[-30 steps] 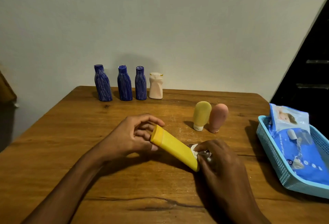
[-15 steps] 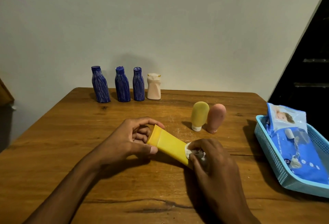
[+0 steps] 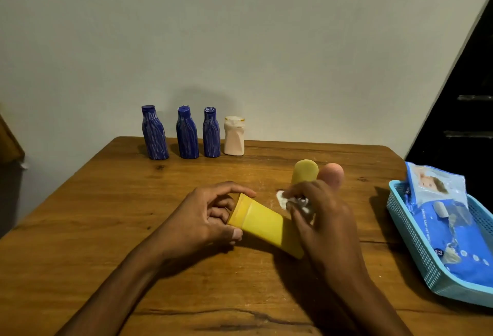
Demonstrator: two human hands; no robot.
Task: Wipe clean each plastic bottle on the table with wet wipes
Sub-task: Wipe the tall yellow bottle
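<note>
Since a moment before, the right hand had slid its crumpled wet wipe up off the lower end of the yellow tube bottle, fingers curled tight around the wad. His left hand gripped the bottle's flat end, thumb beneath and fingers over, holding it tilted above the wooden table. Behind stood a yellow squeeze bottle and a pink one, partly hidden. Three blue bottles and a cream bottle lined the far edge. At right, a wipes pack lay in a turquoise basket.
</note>
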